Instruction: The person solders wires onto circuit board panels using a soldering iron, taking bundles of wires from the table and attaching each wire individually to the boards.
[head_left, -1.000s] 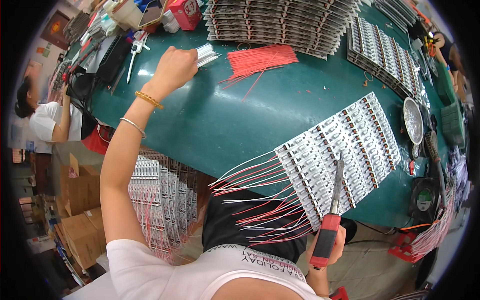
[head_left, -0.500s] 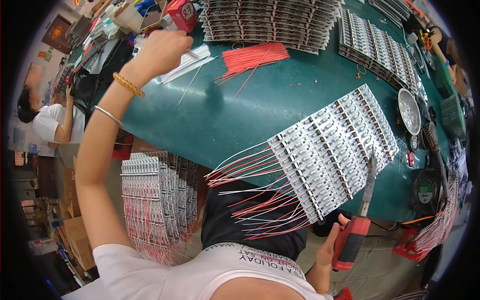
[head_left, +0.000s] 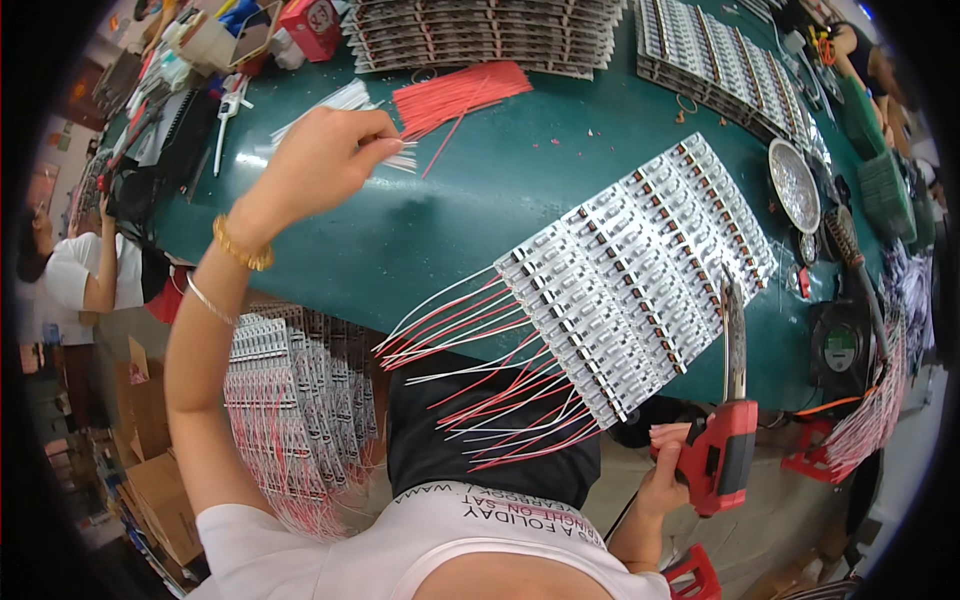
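Far left of the green tabletop, a co-worker in a white shirt sits at its edge. Below that edge, a stack of finished white circuit strips with red and white leads hangs beside the person's lap.

The left hand, with a gold bangle and a thin silver one on its wrist, is raised over the tabletop's left part and pinched shut on a few thin white wires. Just behind it lie a loose bundle of white wires and a flat sheaf of short red wires.

At the tabletop's middle rests a long panel of white circuit strips with small dark components, lying slantwise; red and white leads trail off its near end over the table edge.

Right of the panel, the right hand grips a red pistol-shaped soldering iron, its metal tip pointing up along the panel's right edge. Further right stand a round metal dish and a small black fan. Grey stacked boards line the tabletop's far edge.
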